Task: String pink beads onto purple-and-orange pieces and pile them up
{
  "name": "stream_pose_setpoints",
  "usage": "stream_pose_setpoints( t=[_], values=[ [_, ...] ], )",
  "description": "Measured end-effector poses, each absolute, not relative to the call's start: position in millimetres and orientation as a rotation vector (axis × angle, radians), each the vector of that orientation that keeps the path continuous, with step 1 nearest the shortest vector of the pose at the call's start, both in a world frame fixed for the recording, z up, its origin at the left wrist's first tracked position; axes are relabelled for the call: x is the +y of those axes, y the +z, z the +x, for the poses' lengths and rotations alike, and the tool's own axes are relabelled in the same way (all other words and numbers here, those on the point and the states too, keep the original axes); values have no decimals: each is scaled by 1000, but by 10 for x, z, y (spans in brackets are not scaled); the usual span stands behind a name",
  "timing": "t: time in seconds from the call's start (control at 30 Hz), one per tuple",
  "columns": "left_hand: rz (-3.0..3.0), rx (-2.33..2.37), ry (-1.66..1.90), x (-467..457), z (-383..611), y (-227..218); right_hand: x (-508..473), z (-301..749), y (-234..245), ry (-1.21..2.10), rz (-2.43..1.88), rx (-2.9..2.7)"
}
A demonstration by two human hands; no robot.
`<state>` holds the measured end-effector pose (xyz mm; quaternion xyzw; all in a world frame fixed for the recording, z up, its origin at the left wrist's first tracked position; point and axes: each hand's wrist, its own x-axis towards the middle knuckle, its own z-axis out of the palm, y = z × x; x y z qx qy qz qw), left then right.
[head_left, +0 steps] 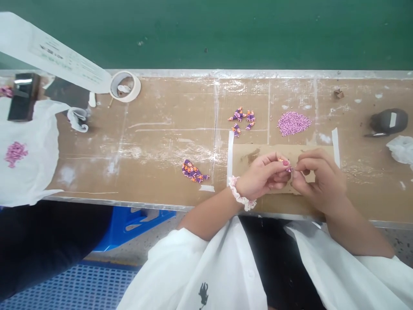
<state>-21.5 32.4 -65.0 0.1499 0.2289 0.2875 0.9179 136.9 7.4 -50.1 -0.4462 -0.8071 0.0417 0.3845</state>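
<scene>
My left hand [263,176] and my right hand [318,178] meet over a taped-down brown card [258,155] at the bench's near edge. The left fingers pinch a small orange and purple piece [284,162]. The right fingers are pinched close against it, and what they hold is too small to make out. A white scrunchie [240,196] circles my left wrist. One pile of purple and orange figures [193,171] lies left of my hands. Another small group of figures [241,118] lies beyond them, next to a heap of tiny pink bits [293,122].
A tape roll [125,86] stands at the bench's back left beside a white sheet [54,54]. A white bag with pink bits [24,150] lies at the left end. A dark grey object [387,122] and crumpled white plastic [402,148] sit at the right. A blue stool [129,224] stands below.
</scene>
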Motion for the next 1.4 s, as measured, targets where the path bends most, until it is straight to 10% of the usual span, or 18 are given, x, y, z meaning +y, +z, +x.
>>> stream_pose_setpoints(
  t=[1.17,1.4],
  values=[
    [549,476,587,432,-326,-728,72,1413,-431,669,-1215,-1890],
    [644,760,783,557,-386,-753,220,1609,-490,92,-1519,-1708]
  ],
)
